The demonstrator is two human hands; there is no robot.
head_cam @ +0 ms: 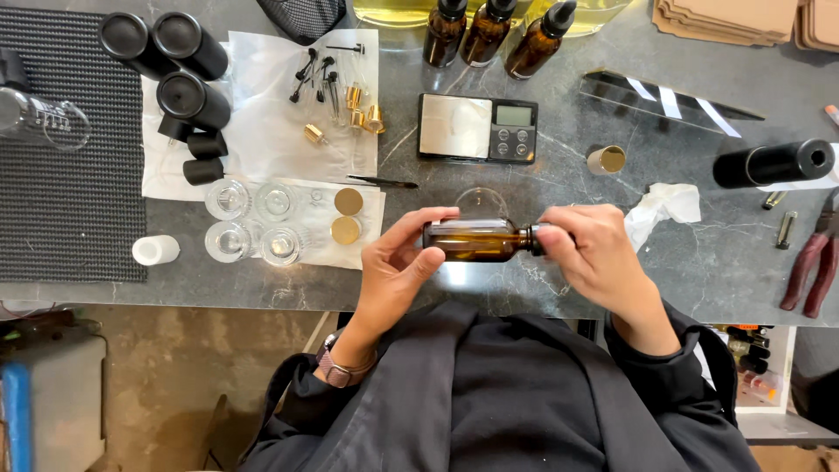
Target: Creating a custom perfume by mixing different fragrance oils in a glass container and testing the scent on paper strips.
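Note:
I hold a small amber glass bottle [476, 241] on its side above the table's near edge. My left hand [398, 267] grips the bottle's base and body between thumb and fingers. My right hand [594, 258] is closed around the black cap end at the bottle's neck. Just behind the bottle a small clear glass dish [481, 201] rests on the dark marble table [559, 175]. A small digital scale [477, 128] lies a little farther back.
Three amber dropper bottles [485, 33] stand at the back. Clear glass jars [253, 223], gold lids [347, 216], black caps [188, 96] and droppers lie on white paper at left. A black tube [773, 163], red pliers [813, 262], crumpled tissue [664, 205] and a gold cap [606, 160] sit right.

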